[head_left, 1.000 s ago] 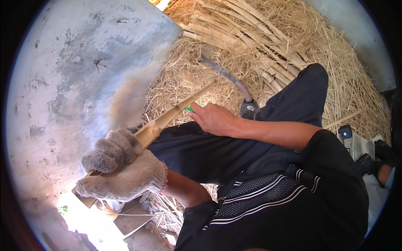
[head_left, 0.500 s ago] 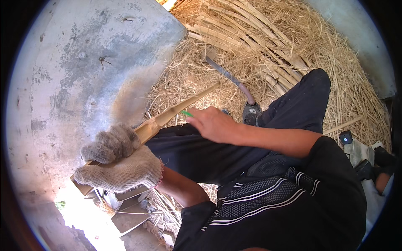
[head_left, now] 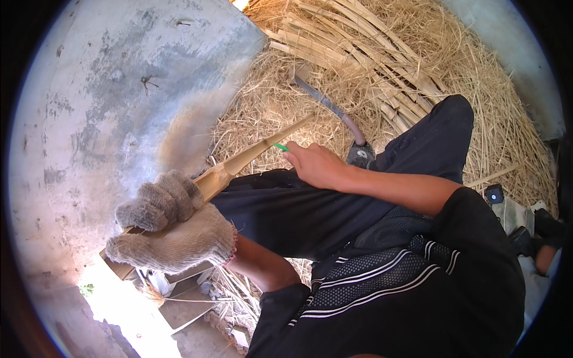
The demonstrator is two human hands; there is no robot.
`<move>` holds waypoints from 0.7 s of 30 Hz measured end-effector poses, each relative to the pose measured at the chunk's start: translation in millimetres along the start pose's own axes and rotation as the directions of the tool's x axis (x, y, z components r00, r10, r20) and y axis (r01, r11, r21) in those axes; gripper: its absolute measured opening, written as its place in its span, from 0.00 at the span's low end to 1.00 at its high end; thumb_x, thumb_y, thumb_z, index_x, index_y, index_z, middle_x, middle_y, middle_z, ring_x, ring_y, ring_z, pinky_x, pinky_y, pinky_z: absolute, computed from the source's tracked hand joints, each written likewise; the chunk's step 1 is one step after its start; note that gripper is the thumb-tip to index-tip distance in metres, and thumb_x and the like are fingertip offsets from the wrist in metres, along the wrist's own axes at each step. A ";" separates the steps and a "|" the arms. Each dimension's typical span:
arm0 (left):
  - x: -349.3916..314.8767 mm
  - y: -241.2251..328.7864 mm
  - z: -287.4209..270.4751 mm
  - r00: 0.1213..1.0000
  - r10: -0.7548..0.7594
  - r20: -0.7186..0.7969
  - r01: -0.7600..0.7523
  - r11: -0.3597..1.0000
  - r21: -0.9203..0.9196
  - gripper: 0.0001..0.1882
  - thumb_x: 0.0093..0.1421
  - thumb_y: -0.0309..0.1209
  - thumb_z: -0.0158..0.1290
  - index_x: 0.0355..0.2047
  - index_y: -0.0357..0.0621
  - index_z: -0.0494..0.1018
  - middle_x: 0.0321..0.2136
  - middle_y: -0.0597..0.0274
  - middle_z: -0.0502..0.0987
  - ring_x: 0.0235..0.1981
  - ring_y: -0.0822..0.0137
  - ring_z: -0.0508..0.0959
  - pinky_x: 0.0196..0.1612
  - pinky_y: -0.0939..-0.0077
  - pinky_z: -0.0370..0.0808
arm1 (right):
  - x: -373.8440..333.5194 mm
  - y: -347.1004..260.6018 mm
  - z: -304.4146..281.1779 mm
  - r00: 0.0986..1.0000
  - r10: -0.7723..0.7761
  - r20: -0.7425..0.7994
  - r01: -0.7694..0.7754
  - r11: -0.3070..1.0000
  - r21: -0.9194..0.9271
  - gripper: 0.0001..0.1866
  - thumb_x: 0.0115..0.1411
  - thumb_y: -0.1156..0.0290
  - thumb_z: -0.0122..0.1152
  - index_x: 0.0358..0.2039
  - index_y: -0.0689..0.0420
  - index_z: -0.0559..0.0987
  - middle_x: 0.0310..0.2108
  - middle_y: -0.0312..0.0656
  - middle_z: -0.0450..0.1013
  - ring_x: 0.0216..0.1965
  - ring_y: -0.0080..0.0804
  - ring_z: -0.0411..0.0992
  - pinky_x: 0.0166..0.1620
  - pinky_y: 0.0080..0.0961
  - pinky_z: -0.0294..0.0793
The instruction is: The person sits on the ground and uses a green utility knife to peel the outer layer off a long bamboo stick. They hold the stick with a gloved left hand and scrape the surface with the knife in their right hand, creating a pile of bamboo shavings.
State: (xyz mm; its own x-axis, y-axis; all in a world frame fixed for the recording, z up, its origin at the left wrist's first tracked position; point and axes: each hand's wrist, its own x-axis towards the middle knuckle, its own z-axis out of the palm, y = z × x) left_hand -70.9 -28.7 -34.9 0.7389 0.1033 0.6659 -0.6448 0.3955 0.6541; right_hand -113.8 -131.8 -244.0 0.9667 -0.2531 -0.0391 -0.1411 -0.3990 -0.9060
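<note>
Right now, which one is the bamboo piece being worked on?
Start at the straw heap by the concrete wall. The bamboo strip slants across the dark trousers, gripped by the gloved left hand. Unlike the loose strips behind, it is held.

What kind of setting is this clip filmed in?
Probably an outdoor bamboo-working spot: split bamboo strips lie on a heap of straw-like shavings, beside a concrete floor and a curved knife.

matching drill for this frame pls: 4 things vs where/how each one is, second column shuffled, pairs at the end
1. left hand
2. right hand
3. bamboo strip
4. curved blade

a. lying on the straw, untouched
b. bare, pinching something small and green
c. gloved, gripping the strip's near end
d. slanting over the dark trousers from glove toward straw

Pairs: 1-c, 2-b, 3-d, 4-a
</note>
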 end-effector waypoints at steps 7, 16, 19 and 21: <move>1.4 -0.7 -3.5 0.999 0.052 -0.010 -0.050 0.991 0.128 0.31 0.66 0.60 0.36 0.11 0.58 0.49 0.08 0.76 0.45 0.07 0.80 0.47 0.10 0.83 0.46 | -20.3 -44.9 -12.4 0.986 -0.165 -0.028 0.164 0.985 -0.057 0.17 0.69 0.57 0.44 0.48 0.56 0.70 0.17 0.60 0.71 0.24 0.63 0.73 0.32 0.55 0.71; 6.9 0.4 7.9 0.991 0.061 -0.121 -0.038 0.982 0.185 0.30 0.67 0.55 0.36 0.11 0.58 0.49 0.08 0.76 0.46 0.08 0.80 0.47 0.11 0.84 0.46 | -15.7 -59.1 -16.9 0.987 -0.157 -0.042 0.156 0.988 -0.019 0.18 0.69 0.58 0.44 0.46 0.60 0.71 0.19 0.61 0.72 0.24 0.65 0.73 0.31 0.55 0.73; 2.7 -0.6 9.7 0.995 0.055 -0.081 -0.042 0.986 0.161 0.30 0.67 0.57 0.37 0.11 0.57 0.49 0.09 0.76 0.46 0.08 0.79 0.47 0.11 0.84 0.47 | -2.4 -24.2 -6.8 0.997 -0.062 -0.046 0.060 0.997 -0.056 0.18 0.69 0.58 0.43 0.44 0.60 0.71 0.19 0.61 0.72 0.24 0.65 0.72 0.30 0.56 0.72; 13.7 -5.2 4.3 0.994 0.076 -0.080 -0.066 0.989 0.130 0.31 0.66 0.58 0.38 0.11 0.57 0.49 0.09 0.76 0.46 0.08 0.79 0.47 0.11 0.83 0.46 | -1.4 -29.0 2.1 0.994 -0.086 -0.062 0.082 0.995 -0.061 0.18 0.69 0.58 0.43 0.45 0.59 0.71 0.19 0.61 0.72 0.24 0.66 0.73 0.30 0.56 0.72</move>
State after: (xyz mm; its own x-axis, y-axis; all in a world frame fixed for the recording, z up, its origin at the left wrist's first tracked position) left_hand -58.3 -33.3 -27.7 0.7007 0.2060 0.6831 -0.7119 0.2655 0.6502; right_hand -110.7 -118.0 -218.5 0.9601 -0.2721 0.0650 -0.0741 -0.4712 -0.8789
